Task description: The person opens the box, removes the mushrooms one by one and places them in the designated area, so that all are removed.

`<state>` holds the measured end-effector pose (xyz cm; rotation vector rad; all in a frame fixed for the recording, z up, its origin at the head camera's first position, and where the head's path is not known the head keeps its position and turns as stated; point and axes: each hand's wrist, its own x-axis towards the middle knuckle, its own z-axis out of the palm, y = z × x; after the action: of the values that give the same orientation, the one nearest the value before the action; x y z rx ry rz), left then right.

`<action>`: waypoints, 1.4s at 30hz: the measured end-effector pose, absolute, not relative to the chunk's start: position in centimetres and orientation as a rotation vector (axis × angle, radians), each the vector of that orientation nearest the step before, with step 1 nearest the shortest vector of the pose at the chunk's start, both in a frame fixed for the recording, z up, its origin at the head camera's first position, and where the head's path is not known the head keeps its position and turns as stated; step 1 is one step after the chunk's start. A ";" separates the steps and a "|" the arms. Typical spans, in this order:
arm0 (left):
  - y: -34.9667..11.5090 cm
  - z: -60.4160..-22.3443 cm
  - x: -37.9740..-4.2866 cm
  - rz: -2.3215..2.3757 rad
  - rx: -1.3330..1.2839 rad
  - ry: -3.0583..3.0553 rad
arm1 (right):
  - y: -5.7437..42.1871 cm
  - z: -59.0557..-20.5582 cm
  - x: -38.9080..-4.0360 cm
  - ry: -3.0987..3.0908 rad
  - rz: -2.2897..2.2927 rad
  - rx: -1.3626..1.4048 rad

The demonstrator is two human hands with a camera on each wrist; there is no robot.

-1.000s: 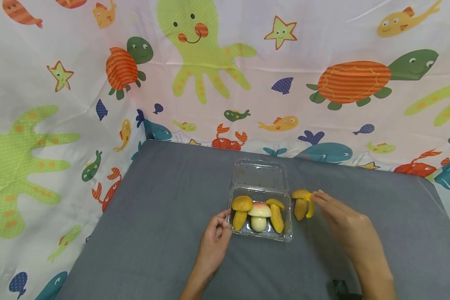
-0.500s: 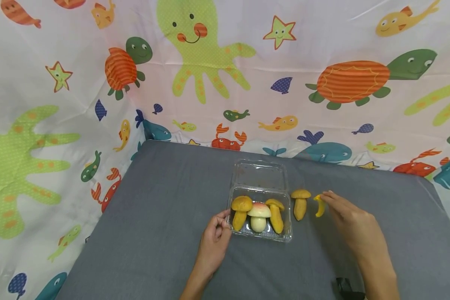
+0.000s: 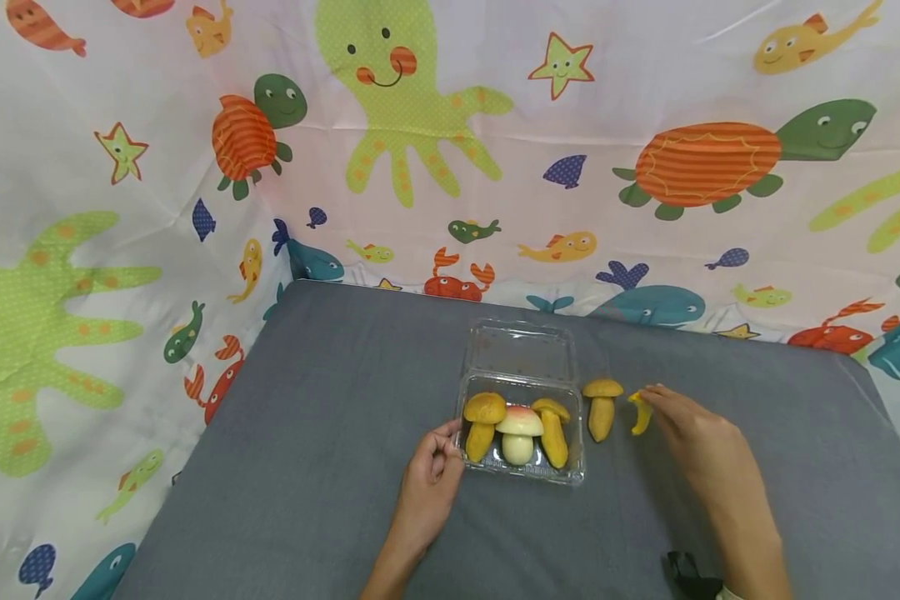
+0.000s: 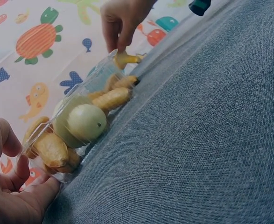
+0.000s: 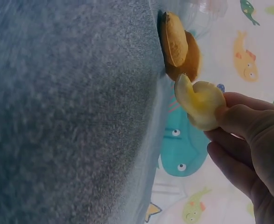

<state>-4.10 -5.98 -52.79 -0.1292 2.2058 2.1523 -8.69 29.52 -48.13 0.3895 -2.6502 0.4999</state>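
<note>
A clear plastic clamshell box lies with its lid folded back. Three toy mushrooms sit inside: a yellow-brown one, a pale one with a pinkish cap and a thinner yellow-brown one. My left hand holds the box by its left side, thumb and fingers at the rim. Another yellow-brown mushroom lies just right of the box. Further right, my right hand pinches a small bright yellow mushroom by its cap between thumb and fingers, its stem pointing toward the lying mushroom in the right wrist view.
Grey cloth covers the table. A curtain printed with sea animals hangs along the back and left edges. Beside the right forearm is a black object, partly cut off by the frame's bottom.
My right hand has shifted slightly right with the yellow mushroom, which no longer overlaps the mushroom beside the box. Left hand and box have stayed put.
</note>
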 end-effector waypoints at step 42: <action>-6.1 -52.9 -4.1 2.135 -0.134 2.230 | 29.7 -49.5 -9.9 -2.747 0.548 0.353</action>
<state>-4.14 -6.12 -52.87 -0.1342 2.2303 2.1346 -9.92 29.68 -49.53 0.3529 -2.7474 0.5483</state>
